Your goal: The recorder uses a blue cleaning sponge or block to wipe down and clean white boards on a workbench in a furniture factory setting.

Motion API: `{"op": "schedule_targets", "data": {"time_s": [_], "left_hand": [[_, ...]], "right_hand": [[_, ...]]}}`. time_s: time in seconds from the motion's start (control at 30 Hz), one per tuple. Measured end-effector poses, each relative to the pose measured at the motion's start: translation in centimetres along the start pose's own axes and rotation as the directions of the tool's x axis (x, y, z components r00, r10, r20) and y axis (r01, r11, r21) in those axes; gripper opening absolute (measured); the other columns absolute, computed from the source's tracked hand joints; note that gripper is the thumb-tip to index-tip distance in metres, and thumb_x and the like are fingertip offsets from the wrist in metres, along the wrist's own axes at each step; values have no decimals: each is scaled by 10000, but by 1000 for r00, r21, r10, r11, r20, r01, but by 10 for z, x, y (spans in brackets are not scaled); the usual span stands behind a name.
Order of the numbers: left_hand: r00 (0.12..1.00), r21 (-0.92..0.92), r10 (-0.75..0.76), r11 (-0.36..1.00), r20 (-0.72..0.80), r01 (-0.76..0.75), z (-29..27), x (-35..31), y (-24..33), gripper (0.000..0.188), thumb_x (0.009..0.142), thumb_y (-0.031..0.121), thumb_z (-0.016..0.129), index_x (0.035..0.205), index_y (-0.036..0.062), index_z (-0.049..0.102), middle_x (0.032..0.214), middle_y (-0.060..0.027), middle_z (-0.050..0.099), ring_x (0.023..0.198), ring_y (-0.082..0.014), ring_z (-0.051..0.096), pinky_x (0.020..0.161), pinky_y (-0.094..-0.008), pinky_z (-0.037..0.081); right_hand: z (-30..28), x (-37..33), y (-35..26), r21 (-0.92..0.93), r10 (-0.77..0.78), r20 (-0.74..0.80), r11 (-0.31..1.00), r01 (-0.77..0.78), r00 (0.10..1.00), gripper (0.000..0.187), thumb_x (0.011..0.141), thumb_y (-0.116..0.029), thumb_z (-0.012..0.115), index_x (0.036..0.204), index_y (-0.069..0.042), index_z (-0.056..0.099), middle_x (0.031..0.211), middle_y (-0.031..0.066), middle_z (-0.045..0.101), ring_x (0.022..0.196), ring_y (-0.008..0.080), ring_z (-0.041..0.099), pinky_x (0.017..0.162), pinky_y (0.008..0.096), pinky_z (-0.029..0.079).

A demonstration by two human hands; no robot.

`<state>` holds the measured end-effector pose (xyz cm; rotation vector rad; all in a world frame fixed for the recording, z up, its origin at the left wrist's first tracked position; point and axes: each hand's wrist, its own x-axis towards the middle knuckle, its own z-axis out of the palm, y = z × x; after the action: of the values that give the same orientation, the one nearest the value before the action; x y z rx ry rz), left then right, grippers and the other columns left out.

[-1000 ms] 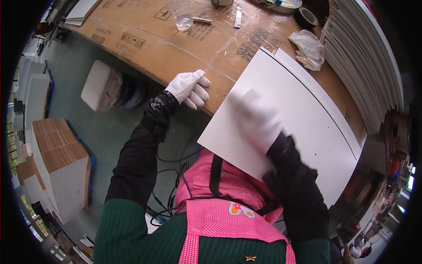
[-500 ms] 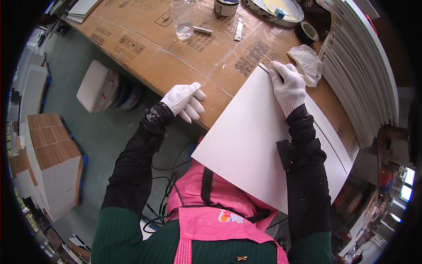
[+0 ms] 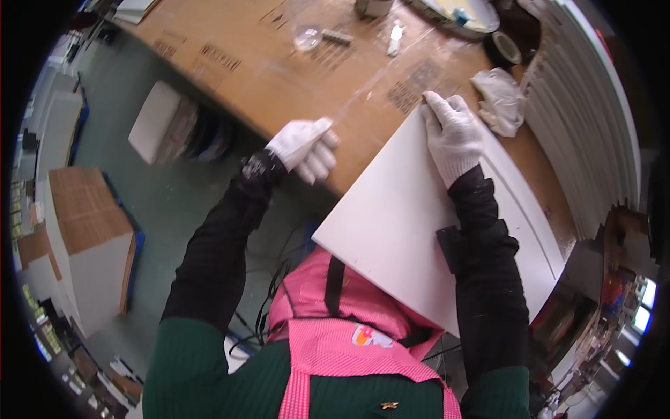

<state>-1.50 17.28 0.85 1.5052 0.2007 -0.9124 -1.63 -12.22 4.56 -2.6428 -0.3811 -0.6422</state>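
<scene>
White board (image 3: 412,230), large and flat, lying half on the brown cardboard-covered desk (image 3: 244,63) and half out over the lap, near edge jutting past the desk rim so as to be reachable from the seat. Right hand (image 3: 452,136) in a white glove, pressed flat on the far corner, fingers spread, pinning rather than clasping; no closed grip there. Left hand (image 3: 303,146), gloved too, curled at the desk edge just beside the board, apparently bracing; grip half closed, holding nothing that can be made out. More white boards (image 3: 586,119) stacked at the right, within easy reach. Crumpled white rag (image 3: 499,101) near the right hand. Tape roll (image 3: 506,49), clear cup (image 3: 307,38) and dish (image 3: 457,12) at the far edge, blurred or cut off. Board's underside hidden.
</scene>
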Motion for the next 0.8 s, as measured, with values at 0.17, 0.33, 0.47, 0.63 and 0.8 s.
{"op": "schedule_targets", "data": {"time_s": [0.17, 0.33, 0.47, 0.63, 0.8], "left_hand": [[999, 58, -18, 998, -41, 21, -7, -8, 1, 611, 1021, 538, 418, 1089, -35, 620, 785, -187, 699, 525, -240, 664, 421, -326, 551], [999, 72, -12, 997, -35, 14, 5, -5, 6, 595, 1023, 516, 415, 1085, -37, 627, 778, -182, 704, 527, -235, 668, 424, -330, 552], [999, 60, -25, 998, -45, 27, -4, -10, -2, 596, 1029, 522, 405, 1087, -26, 634, 793, -160, 697, 532, -209, 652, 438, -316, 547], [987, -56, -133, 989, 85, 138, -8, 7, 1, 548, 1030, 528, 426, 1038, 15, 617, 715, -72, 619, 473, -120, 533, 393, -252, 448], [997, -149, -52, 987, 57, 60, 6, 20, -10, 483, 1028, 556, 432, 926, 105, 572, 625, 50, 457, 421, -60, 332, 366, -222, 250]], "right_hand": [[-21, -62, -89, 162, -144, 237, 981, 107, 961, 338, 835, -49, 679, 1166, -114, 694, 783, 114, 566, 659, 292, 606, 584, 392, 490], [-50, -124, -159, 496, -571, 528, 808, 317, 629, 428, 804, -119, 627, 1232, -134, 631, 786, 85, 548, 624, 261, 581, 538, 398, 480], [-45, -125, -130, -212, -145, 222, 958, 192, 964, 279, 923, -137, 575, 1172, -86, 688, 928, 121, 655, 753, 260, 633, 670, 419, 527], [-49, -126, -91, -26, 99, 163, 995, -97, 982, 272, 891, -20, 614, 1131, -99, 715, 865, 151, 669, 718, 260, 655, 646, 374, 533], [-53, -158, -172, 443, -56, 229, 895, -53, 972, 123, 834, -109, 663, 948, -146, 688, 731, 97, 546, 647, 285, 604, 531, 422, 459]]}}
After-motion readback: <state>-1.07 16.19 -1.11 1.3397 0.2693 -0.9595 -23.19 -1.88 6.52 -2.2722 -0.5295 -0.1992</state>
